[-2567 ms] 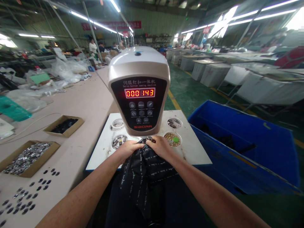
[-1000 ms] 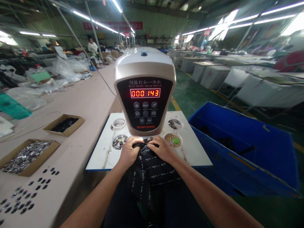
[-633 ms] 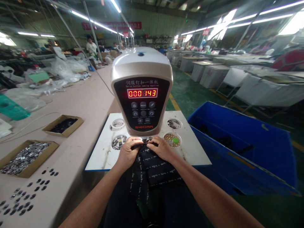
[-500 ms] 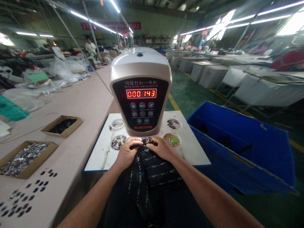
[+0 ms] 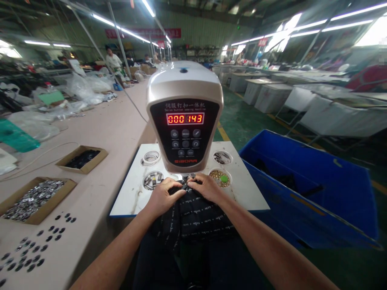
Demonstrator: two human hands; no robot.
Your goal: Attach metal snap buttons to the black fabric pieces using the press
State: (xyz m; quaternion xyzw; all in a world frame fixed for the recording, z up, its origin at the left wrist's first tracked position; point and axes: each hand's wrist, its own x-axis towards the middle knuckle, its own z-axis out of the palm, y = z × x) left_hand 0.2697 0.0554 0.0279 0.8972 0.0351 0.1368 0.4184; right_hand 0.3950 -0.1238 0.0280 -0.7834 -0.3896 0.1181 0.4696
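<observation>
Cloth: dark, printed with rows of small pale lettering, upper edge gathered just below the button sewing machine, lower part draped over the near side of the white worktop.
Left hand: holding the gathered edge of the cloth, thumb and fingers set narrow around it, slightly left of the machine's middle.
Right hand: pinching the same edge, thumb and forefinger nearly together, fingertips just beside those of the left hand; exact contact with the machine too small to tell.
Machine front: black panel with round keys, red display reading 000 143.
Worktop wells: gold-coloured pieces with a green piece near the right hand, silvery metal parts near the left.
Long table: well to the left, bearing a small cardboard box of black pieces, a larger box of silvery pieces, and loose dark discs scattered nearer.
Blue bin: right of the worktop, dark items inside.
Background: person in a white top, far left.
</observation>
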